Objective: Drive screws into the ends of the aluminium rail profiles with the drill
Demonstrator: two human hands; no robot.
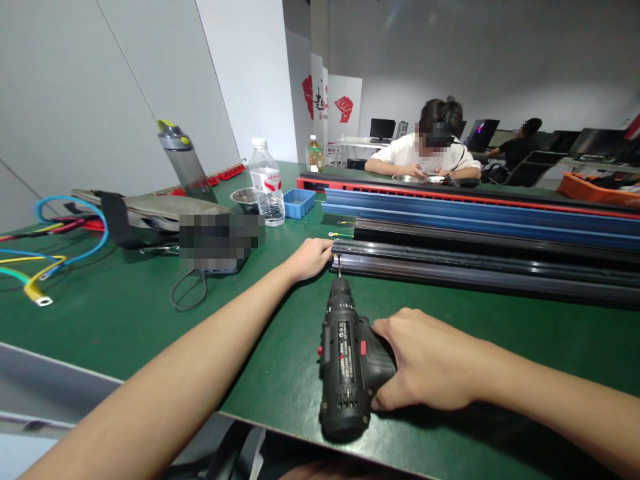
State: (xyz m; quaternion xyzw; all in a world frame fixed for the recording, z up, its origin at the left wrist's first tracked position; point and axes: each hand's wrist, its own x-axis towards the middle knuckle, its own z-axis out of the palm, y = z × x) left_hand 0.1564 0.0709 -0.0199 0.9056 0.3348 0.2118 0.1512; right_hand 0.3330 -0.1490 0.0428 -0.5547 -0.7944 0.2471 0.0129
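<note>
My right hand (pixel 425 357) is wrapped round the grip of a black cordless drill (pixel 345 363), which lies on its side with its chuck pointing away from me. The drill's thin bit reaches the near end of a long dark metal profile (pixel 430 272). At that same end my left hand (pixel 314 259) is closed, with its fingertips against the profile and partly hidden. Just beyond the fingers, small wires with ring lugs (pixel 340 235) stick out beside another black profile (pixel 400 235).
Blue rails (pixel 450 212) and a red-edged rail (pixel 360 183) lie behind. On the left are a bag (pixel 150 210), a water bottle (pixel 267 183), a grey drinking bottle (pixel 185 160), a blue tray (pixel 299 203) and lugged cables (pixel 37 290). A person (pixel 425 143) sits across the green table (pixel 280 373).
</note>
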